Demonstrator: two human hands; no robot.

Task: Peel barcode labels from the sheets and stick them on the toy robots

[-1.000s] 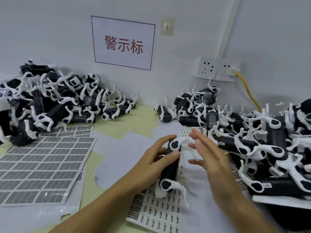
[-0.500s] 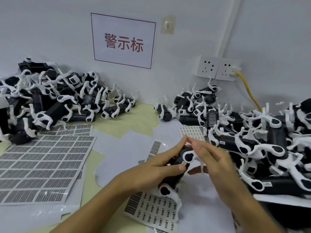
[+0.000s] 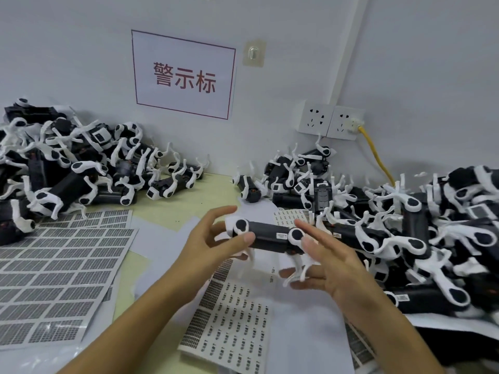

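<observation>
Both hands grasp toy robot point(image 3: 270, 237) | fingers curled round | barcode label point(image 3: 281, 235) text illegible

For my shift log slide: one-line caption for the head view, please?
Both hands, left hand and right hand, hold a labelled toy robot above barcode label sheets, between two toy robot piles.
</observation>
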